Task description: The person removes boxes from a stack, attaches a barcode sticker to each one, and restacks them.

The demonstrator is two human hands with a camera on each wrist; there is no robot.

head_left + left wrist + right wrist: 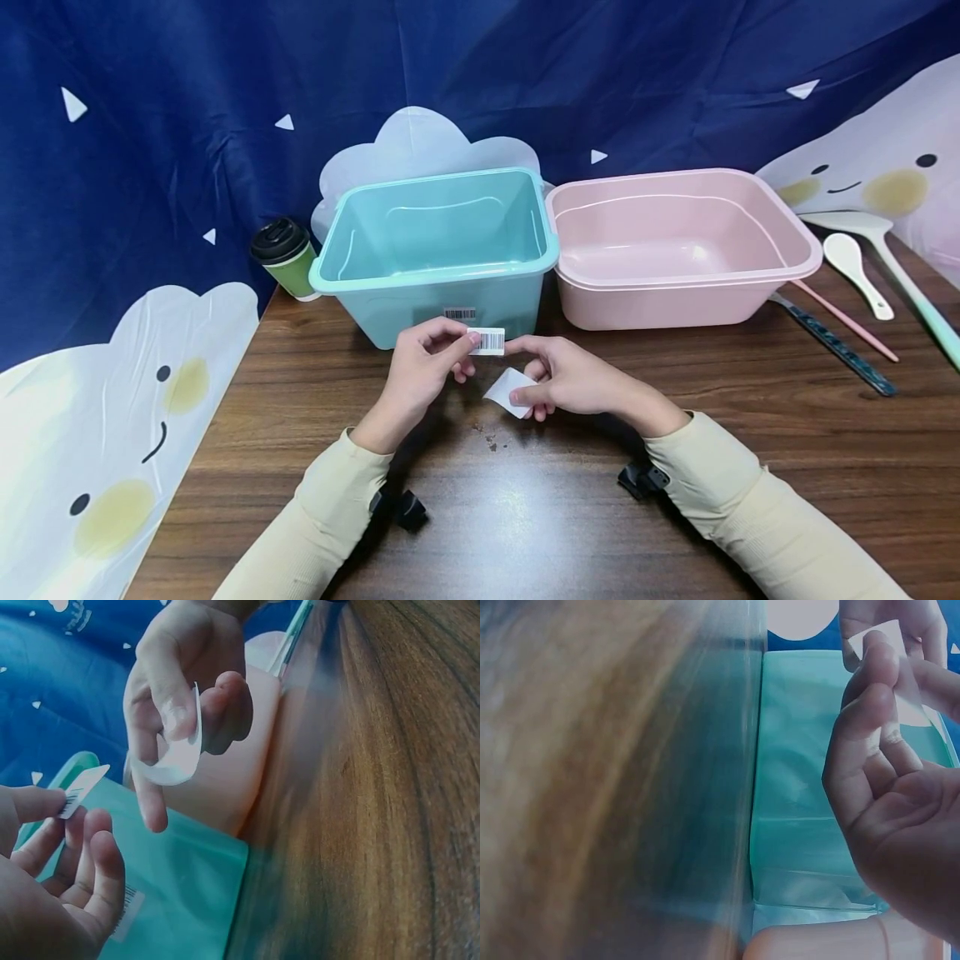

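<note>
Dark wood table (750, 500), grain running left to right, backed by a blue cloth (187, 100) printed with white clouds and small triangles.

Left hand (420, 367) held above the table in front of the teal bin (438, 250). Thumb and forefinger pinch a small barcode sticker (486, 341) by its left end; sticker is held roughly level, off the table, just in front of the bin's front wall. Remaining fingers curl loosely beneath. Left wrist view shows the same pinch on the sticker (81, 789).

Right hand (570, 383) sits just right of the left, fingertips near the sticker's right end but apart from it. Thumb and middle fingers pinch a white backing paper (508, 392), which hangs bent below the hand. In the left wrist view the paper (176, 754) curves in an arc between the fingers, forefinger extended downward.

A second barcode label (459, 313) is stuck on the teal bin's front wall. Pink basin (678, 250) stands touching the teal bin's right side. Coffee cup (286, 257) with a black lid left of the bin. White spoon (857, 260), long ladle (892, 267), pink chopstick (843, 319) and dark ruler (836, 343) lie right of the basin. A few crumbs (487, 437) on the table below the hands.
</note>
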